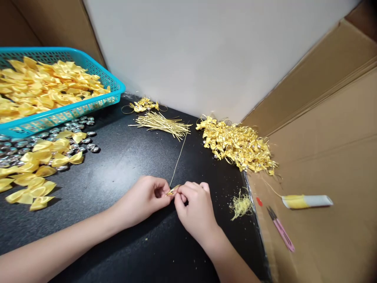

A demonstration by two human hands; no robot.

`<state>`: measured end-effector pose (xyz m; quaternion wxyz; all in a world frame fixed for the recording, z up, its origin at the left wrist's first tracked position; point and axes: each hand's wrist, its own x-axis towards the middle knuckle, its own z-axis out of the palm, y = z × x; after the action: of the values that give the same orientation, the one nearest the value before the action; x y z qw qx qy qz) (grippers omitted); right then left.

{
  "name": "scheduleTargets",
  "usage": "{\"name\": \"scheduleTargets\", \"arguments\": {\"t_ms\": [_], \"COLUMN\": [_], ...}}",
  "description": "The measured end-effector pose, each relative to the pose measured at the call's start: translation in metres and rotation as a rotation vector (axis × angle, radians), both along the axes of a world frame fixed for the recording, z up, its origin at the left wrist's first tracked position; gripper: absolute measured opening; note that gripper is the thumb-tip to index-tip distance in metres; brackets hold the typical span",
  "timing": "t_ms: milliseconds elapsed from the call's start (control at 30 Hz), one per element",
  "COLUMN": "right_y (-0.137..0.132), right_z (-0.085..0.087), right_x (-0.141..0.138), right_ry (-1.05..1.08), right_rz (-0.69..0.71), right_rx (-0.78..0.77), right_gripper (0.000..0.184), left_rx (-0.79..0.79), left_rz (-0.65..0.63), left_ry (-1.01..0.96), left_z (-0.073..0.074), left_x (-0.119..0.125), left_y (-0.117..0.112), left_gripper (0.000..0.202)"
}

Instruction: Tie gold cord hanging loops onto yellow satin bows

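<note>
My left hand and my right hand meet at the middle of the black table, fingertips pinched together. Between them sits a small gold piece with a thin gold cord running up and away toward a bundle of gold cord pieces. Both hands are closed on that cord. A heap of finished yellow bows with loops lies to the right of the bundle. Loose yellow ribbon bows lie to the left among silver beads.
A teal basket heaped with yellow bows stands at the back left. Cardboard flanks the table on the right, carrying a spool of yellow thread and pink snips. A tuft of cord scraps lies near the table's right edge.
</note>
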<state>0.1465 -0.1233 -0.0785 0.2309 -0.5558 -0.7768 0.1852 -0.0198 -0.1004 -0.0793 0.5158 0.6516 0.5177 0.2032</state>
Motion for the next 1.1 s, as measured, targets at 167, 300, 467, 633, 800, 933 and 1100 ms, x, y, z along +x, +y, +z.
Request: {"name": "scheduleTargets", "arguments": {"t_ms": [167,300,467,633,800,933,1100], "right_y": [-0.002,-0.002,0.008,0.051,0.128,0.175,0.197], "right_z": [-0.003,-0.003,0.004,0.031,0.078,0.113,0.125], "right_x": [-0.004,-0.006,-0.005,-0.002,0.001,0.000,-0.005], "right_ry": [0.020,0.170,0.427,0.415,0.437,0.565,0.630], "right_rz": [-0.008,-0.031,-0.067,0.037,0.074,0.078,0.109], "right_rx": [0.062,-0.018,-0.091,0.025,0.138,0.123,0.161], "right_gripper": [0.015,0.015,0.014,0.012,0.011,0.012,0.015], "left_rx": [0.053,0.029,-0.007,0.155,0.411,0.384,0.347], "left_rz": [0.005,0.021,-0.016,-0.108,-0.118,-0.054,0.023], "left_ry": [0.035,-0.010,-0.107,0.000,0.158,-0.053,-0.229], "left_z": [0.002,0.004,0.016,0.055,0.114,0.142,0.147], "left_x": [-0.001,-0.003,-0.006,-0.007,-0.004,-0.003,-0.003], "left_y": [0.002,0.004,0.015,0.058,0.125,0.162,0.175], "left_gripper": [0.024,0.021,0.025,0.022,0.020,0.021,0.026]}}
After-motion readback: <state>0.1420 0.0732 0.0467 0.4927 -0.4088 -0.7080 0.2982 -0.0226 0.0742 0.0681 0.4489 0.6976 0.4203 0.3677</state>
